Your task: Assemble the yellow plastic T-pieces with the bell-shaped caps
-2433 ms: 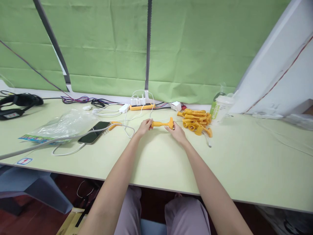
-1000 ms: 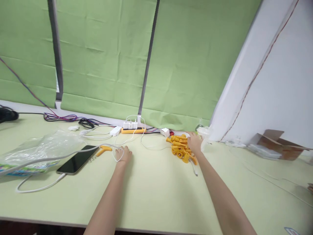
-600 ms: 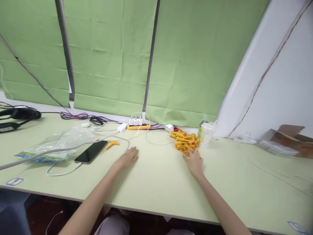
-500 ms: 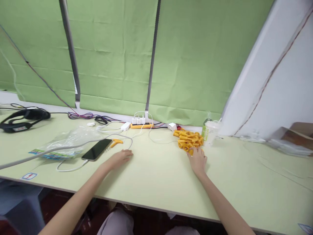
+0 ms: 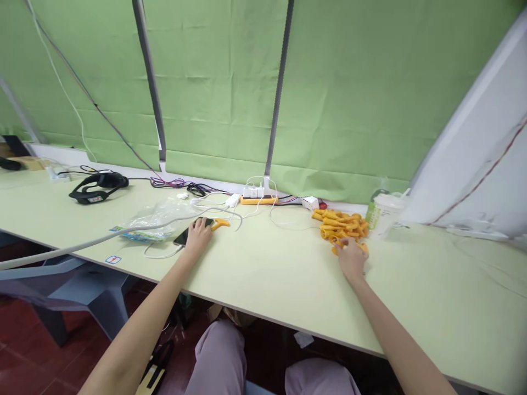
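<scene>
My left hand (image 5: 199, 236) lies over the right part of a black phone (image 5: 181, 238), fingers stretched across it and hiding much of the screen. Just beyond the fingertips is a single yellow T-shaped plastic handle (image 5: 220, 224). On the right, my right hand (image 5: 352, 258) is closed on a yellow plastic handle (image 5: 364, 248) at the front edge of a pile of similar yellow handles (image 5: 341, 224). Its fingers cover most of that piece.
A clear plastic bag (image 5: 154, 219) and a thick grey cable (image 5: 102, 238) lie left of the phone. Behind are a yellow power strip (image 5: 258, 201) with white plugs and a black headset (image 5: 99, 187). A white cup (image 5: 387, 214) stands right of the pile.
My left hand has moved left from the bare tabletop onto the phone. My right hand stays at the front of the yellow pile. The view has turned left.
</scene>
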`<state>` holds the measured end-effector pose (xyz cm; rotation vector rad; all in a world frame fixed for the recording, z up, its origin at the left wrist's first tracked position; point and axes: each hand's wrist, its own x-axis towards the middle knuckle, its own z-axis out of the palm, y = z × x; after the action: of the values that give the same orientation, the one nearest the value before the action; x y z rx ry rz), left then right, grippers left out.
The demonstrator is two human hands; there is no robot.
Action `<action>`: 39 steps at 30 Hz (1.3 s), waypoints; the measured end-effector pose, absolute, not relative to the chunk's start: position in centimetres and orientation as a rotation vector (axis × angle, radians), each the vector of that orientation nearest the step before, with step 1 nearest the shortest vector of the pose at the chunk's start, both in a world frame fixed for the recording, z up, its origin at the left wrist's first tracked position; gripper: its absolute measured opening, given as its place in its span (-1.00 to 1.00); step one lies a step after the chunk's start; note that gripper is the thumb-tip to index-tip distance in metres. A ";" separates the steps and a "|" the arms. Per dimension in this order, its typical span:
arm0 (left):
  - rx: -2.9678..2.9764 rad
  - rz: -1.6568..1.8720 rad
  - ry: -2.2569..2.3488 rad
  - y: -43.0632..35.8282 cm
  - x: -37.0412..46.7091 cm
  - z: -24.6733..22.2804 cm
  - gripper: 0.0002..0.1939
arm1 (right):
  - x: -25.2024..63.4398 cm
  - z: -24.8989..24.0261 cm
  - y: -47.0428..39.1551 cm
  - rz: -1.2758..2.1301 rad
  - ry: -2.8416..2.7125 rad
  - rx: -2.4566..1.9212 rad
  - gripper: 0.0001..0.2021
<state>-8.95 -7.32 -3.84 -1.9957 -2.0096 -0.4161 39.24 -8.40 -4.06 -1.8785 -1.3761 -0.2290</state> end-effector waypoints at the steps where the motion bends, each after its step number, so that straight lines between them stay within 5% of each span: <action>1: -2.011 -0.407 -2.000 -7.1 -8.7 -3.8 -0.66 | 38.8 -4.1 -8.4 -0.176 -1.416 -1.793 -0.75; 11: -2.409 -0.591 -2.014 -6.3 -1.2 -4.1 -0.65 | 28.1 -4.3 -8.3 0.078 -1.993 -1.392 -0.62; 15: -2.766 -1.164 -1.981 -4.8 3.8 -3.8 -0.72 | 26.2 -4.1 -7.0 0.112 -2.050 -1.356 -0.47; 21: -2.939 -1.723 -1.909 -1.4 10.6 -4.2 -0.78 | 28.8 -4.4 -4.4 0.370 -1.502 -1.197 -0.67; 26: -2.424 -2.639 -1.876 -1.1 16.0 -5.0 -0.31 | 30.0 -4.8 -4.0 0.533 -0.950 -1.123 -0.57; 28: -2.548 -2.557 -1.835 -1.7 17.6 -5.5 -0.26 | 29.5 -5.0 -4.1 0.591 -0.797 -1.066 -0.56; 32: -3.355 -2.042 -1.588 -2.8 18.9 -6.5 -0.47 | 28.5 -5.2 -4.5 0.682 -0.706 -0.986 -0.55; 39: -3.338 -2.267 -1.836 -3.6 17.7 -4.7 -0.65 | 28.1 -5.1 -4.6 0.685 -0.706 -0.952 -0.54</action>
<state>17.67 -3.55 -4.74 -3.3380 -1.8360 -2.2673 28.14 -4.56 -5.08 -0.9525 -0.7060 0.6853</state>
